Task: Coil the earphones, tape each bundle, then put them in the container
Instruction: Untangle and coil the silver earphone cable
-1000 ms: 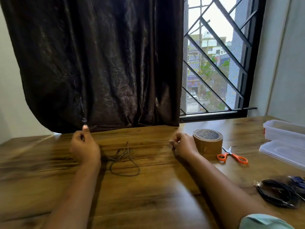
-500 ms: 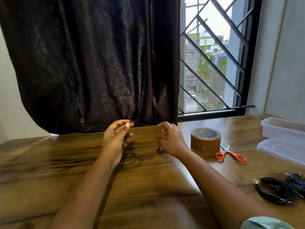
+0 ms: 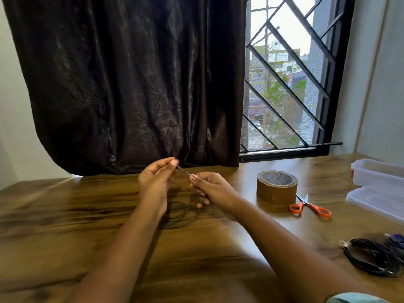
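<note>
Fingertips (image 3: 173, 162) of the left hand (image 3: 156, 184) pinch one end of a short, taut stretch of the thin earphone cord (image 3: 183, 171), raised above the wooden table (image 3: 65, 215) in front of the dark curtain (image 3: 131, 84). The right hand (image 3: 215, 191) pinches the other end of that stretch between thumb and forefinger, slightly lower and just beside the left hand; its remaining fingers are curled loosely beneath. Below and between the 2 hands the rest of the cord lies on the table in dark loose loops (image 3: 179, 215), blurred, so the number of turns cannot be told.

To the right of the hands a brown tape roll (image 3: 277, 186) lies flat on the table. Orange-handled scissors (image 3: 310, 207) lie just beside it, blades pointing away from the person. Farther right, at the table's edge, stands a clear plastic container (image 3: 380, 176), with its lid (image 3: 378, 200) lying flat in front of it. Nearer the person, at the right, a coiled black bundle (image 3: 371, 256) rests on the table, touching or nearly touching a blue item (image 3: 395, 241) cut off by the frame. A barred window (image 3: 284, 84) shows behind the tape roll.
</note>
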`<state>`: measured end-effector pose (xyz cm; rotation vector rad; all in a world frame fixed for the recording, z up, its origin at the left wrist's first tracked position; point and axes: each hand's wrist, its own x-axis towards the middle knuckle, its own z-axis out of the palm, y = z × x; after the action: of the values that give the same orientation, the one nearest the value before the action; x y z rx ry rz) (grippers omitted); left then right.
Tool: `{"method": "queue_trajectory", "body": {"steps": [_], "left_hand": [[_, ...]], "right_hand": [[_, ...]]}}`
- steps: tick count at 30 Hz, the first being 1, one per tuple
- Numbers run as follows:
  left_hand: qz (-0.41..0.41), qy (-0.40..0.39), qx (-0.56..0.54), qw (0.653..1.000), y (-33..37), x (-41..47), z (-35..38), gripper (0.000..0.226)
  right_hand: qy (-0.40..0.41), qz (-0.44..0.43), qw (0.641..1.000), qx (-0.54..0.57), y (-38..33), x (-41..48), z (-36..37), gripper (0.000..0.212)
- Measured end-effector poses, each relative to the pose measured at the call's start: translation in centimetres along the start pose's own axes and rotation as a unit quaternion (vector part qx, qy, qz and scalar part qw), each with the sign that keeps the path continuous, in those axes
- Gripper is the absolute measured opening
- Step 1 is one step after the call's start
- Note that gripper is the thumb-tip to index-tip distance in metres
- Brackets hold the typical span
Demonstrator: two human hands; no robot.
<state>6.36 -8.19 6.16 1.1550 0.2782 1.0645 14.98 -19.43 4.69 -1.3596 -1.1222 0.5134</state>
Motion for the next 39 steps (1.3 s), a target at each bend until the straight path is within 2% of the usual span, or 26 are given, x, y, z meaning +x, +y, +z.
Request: {"method": "queue_trajectory", "body": {"steps": [2,5,7,11,13,14,15,17,18,19,21,23,24,25,27,29,30,31,32,33,35,37,39], "left_hand": [[0.015,0.075,-0.009,0.997,0.1,0.6,-0.6,0.013],[0.066,0.197,-0.057,0.976,0.8,2.0,-2.6,0.015],[0.104,0.247,-0.058,0.962,1.1,2.7,-3.7,0.016],[0.129,0.281,-0.010,0.951,1.2,2.8,-4.1,0.022],[0.111,0.258,0.096,0.955,0.9,2.7,-4.2,0.024],[0.105,0.221,0.208,0.947,0.7,2.4,-4.3,0.024],[0.108,0.165,0.358,0.912,0.4,2.0,-4.3,0.023],[0.111,0.045,0.617,0.777,-0.3,0.9,-3.7,0.021],[0.093,0.007,0.684,0.723,-0.6,0.4,-3.3,0.024],[0.060,-0.007,0.719,0.692,-0.9,0.1,-3.1,0.029],[0.000,0.003,0.759,0.652,-1.1,-0.5,-2.6,0.037],[0.043,0.029,0.805,0.590,-1.1,-1.1,-2.4,0.036],[0.083,0.039,0.815,0.572,-1.0,-1.4,-2.2,0.033],[0.117,0.049,0.810,0.572,-0.7,-1.7,-1.8,0.028],[0.189,0.051,0.777,0.598,-0.4,-1.9,-1.0,0.022],[0.291,-0.001,0.687,0.665,-0.9,-1.8,-0.5,0.025],[0.319,-0.060,0.614,0.720,-1.1,-1.7,-0.3,0.026],[0.309,-0.124,0.534,0.777,-1.3,-1.7,-0.1,0.025],[0.285,-0.164,0.472,0.818,-1.5,-2.0,0.0,0.023],[0.262,-0.176,0.442,0.840,-1.7,-2.0,0.0,0.020],[0.235,-0.157,0.464,0.840,-1.6,-1.9,0.2,0.021],[0.197,-0.138,0.493,0.836,-1.2,-1.4,0.0,0.031],[0.133,-0.108,0.455,0.874,-0.6,-1.0,-0.5,0.041]], "right_hand": [[0.005,0.011,0.999,-0.051,0.1,-0.1,-0.7,0.028],[0.059,-0.006,0.991,-0.120,0.5,0.0,-2.5,0.029],[0.092,-0.009,0.981,-0.170,0.8,0.0,-3.7,0.027],[0.157,-0.016,0.960,-0.230,1.0,-0.3,-5.1,0.022],[0.179,-0.037,0.949,-0.255,1.1,-0.5,-5.5,0.021],[0.181,-0.050,0.947,-0.261,1.1,-0.5,-5.6,0.021],[0.178,-0.064,0.947,-0.261,1.1,-0.4,-5.5,0.020],[0.175,-0.092,0.942,-0.270,0.9,-0.2,-5.2,0.018],[0.182,-0.105,0.936,-0.281,0.9,-0.1,-5.1,0.017],[0.192,-0.120,0.930,-0.291,0.9,0.1,-5.1,0.016],[0.199,-0.142,0.918,-0.313,1.2,0.4,-5.1,0.016],[0.181,-0.143,0.906,-0.354,1.7,0.5,-4.8,0.016],[0.170,-0.145,0.901,-0.373,1.9,0.5,-4.4,0.015],[0.162,-0.152,0.895,-0.387,2.0,0.5,-3.9,0.013],[0.149,-0.169,0.887,-0.404,2.0,0.5,-3.0,0.011],[0.130,-0.182,0.877,-0.426,1.8,0.5,-1.9,0.012],[0.122,-0.188,0.872,-0.436,1.7,0.6,-1.4,0.013],[0.120,-0.192,0.869,-0.440,1.7,0.6,-1.0,0.017],[0.120,-0.195,0.868,-0.440,1.6,0.5,-0.7,0.021],[0.122,-0.199,0.867,-0.440,1.5,0.3,-0.5,0.026],[0.113,-0.200,0.861,-0.454,1.2,0.0,-0.6,0.026],[0.101,-0.203,0.823,-0.521,1.1,-0.2,-1.0,0.024],[0.113,-0.197,0.779,-0.584,1.2,-0.2,-1.8,0.023]]}}
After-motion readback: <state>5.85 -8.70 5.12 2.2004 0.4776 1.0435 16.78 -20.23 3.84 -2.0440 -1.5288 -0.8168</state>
